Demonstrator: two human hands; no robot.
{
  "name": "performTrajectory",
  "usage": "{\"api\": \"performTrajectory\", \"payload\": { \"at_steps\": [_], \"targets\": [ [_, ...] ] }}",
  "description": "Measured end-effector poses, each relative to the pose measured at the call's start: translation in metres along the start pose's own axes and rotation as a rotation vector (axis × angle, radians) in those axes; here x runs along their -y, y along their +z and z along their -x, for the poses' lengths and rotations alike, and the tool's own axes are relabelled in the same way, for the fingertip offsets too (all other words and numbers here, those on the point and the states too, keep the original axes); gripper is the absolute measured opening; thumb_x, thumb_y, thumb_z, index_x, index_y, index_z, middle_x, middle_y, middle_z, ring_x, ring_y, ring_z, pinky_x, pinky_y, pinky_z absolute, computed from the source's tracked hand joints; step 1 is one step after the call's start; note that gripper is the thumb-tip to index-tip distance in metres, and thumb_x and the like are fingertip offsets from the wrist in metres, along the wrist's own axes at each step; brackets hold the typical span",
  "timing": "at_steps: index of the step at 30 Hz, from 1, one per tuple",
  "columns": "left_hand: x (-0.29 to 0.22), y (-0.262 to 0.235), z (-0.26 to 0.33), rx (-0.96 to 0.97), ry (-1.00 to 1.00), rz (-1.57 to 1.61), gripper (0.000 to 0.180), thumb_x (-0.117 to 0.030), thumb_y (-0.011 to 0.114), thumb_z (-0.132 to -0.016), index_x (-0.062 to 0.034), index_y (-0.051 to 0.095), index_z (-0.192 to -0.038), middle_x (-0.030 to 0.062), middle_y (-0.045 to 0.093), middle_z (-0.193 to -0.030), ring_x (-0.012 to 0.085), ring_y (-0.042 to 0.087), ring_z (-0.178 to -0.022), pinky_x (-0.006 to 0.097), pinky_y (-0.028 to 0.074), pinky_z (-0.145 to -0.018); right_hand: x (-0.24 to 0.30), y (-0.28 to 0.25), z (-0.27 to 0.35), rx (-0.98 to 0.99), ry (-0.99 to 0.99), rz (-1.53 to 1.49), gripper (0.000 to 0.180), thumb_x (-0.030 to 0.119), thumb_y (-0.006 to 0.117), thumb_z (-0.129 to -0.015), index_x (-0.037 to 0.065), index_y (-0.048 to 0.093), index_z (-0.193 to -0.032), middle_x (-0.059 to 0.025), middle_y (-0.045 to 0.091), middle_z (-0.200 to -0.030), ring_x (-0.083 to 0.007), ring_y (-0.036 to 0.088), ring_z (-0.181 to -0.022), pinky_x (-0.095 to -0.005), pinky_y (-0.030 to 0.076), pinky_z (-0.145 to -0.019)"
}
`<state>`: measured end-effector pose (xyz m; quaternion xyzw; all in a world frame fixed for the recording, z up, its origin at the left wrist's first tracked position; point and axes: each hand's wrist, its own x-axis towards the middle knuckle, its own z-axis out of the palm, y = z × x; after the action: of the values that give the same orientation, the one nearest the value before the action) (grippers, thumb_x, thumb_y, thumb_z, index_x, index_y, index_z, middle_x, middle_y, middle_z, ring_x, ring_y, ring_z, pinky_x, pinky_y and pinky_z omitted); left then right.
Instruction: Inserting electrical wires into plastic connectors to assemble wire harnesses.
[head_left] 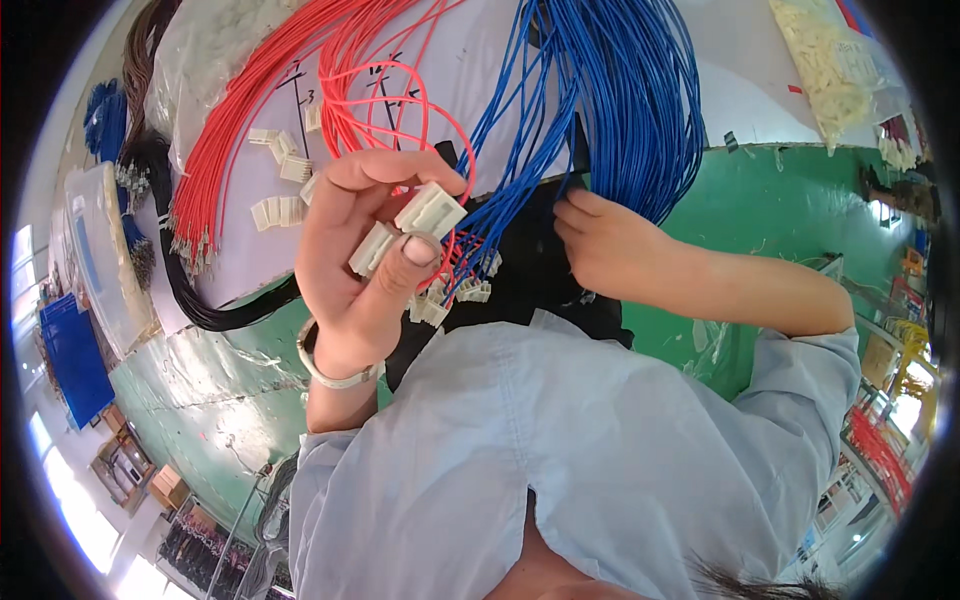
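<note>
Between the thumb and fingers of my left hand are two white plastic connector housings, one above the other. Red wires loop up past this hand from the table. My right hand is closed, its fingertips at the lower edge of a thick bundle of blue wires; what they pinch is hidden. Blue wire strands run from the bundle down towards my lap, beside the left hand. Below that hand hang more white connectors with red and blue wires in them.
A bundle of red wires with metal-tipped ends lies on the white table, near several loose white connectors. Black cable curves along the table's left edge. At the far right is a plastic bag of cream-coloured parts.
</note>
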<state>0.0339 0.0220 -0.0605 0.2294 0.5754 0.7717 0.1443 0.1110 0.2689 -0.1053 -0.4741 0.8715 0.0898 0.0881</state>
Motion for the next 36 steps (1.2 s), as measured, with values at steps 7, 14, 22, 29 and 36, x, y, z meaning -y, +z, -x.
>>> {"api": "performTrajectory", "payload": {
  "at_steps": [7, 14, 22, 29, 36],
  "targets": [
    [0.004, -0.005, 0.001, -0.024, -0.031, 0.098, 0.038, -0.022, 0.064, -0.096, 0.0071, 0.056, -0.118, 0.0243, 0.067, -0.113, 0.0084, 0.055, -0.071, 0.022, 0.046, -0.064, -0.01, -0.043, -0.004, -0.518, -0.053, -0.449, 0.014, 0.015, 0.071, -0.077, 0.006, 0.071, -0.088, -0.0055, 0.061, -0.082, -0.0184, 0.059, -0.075, -0.03, 0.046, -0.057],
    [0.013, -0.016, 0.001, -0.004, -0.055, 0.465, 0.026, -0.015, 0.056, -0.099, 0.0025, 0.059, -0.117, 0.0248, 0.068, -0.109, -0.0003, 0.031, -0.049, 0.017, 0.032, -0.044, -0.036, -0.09, -0.021, -1.028, 0.208, -0.526, 0.024, 0.009, 0.082, -0.072, 0.005, 0.074, -0.094, -0.0002, 0.048, -0.058, -0.0127, 0.043, -0.043, -0.0265, 0.029, -0.037],
    [0.007, -0.012, 0.001, -0.034, 0.018, 0.386, 0.022, -0.016, 0.057, -0.099, 0.0011, 0.059, -0.113, 0.0238, 0.069, -0.104, 0.0011, 0.036, -0.049, 0.018, 0.033, -0.044, -0.035, -0.097, -0.042, -1.06, 0.224, -0.589, 0.013, 0.005, 0.078, -0.072, 0.003, 0.068, -0.08, -0.0036, 0.053, -0.06, -0.0161, 0.047, -0.044, -0.0276, 0.031, -0.038],
    [0.006, -0.013, 0.002, -0.077, 0.109, 0.262, 0.019, -0.016, 0.056, -0.1, -0.0004, 0.057, -0.111, 0.0261, 0.067, -0.106, 0.0025, 0.04, -0.052, 0.018, 0.036, -0.046, -0.033, -0.105, -0.044, -0.935, 0.252, -0.92, 0.01, -0.002, 0.071, -0.077, 0.0, 0.063, -0.073, -0.0061, 0.054, -0.059, -0.0178, 0.048, -0.045, -0.0288, 0.033, -0.039],
    [0.006, -0.008, 0.004, -0.154, 0.201, 0.207, 0.017, -0.014, 0.054, -0.101, -0.0008, 0.057, -0.11, 0.0269, 0.067, -0.106, 0.0028, 0.044, -0.053, 0.018, 0.039, -0.048, -0.025, -0.105, -0.047, -0.923, 0.243, -0.993, 0.011, -0.002, 0.07, -0.079, 0.0, 0.061, -0.073, -0.0058, 0.053, -0.059, -0.017, 0.047, -0.044, -0.0287, 0.032, -0.04]
  ]
}}
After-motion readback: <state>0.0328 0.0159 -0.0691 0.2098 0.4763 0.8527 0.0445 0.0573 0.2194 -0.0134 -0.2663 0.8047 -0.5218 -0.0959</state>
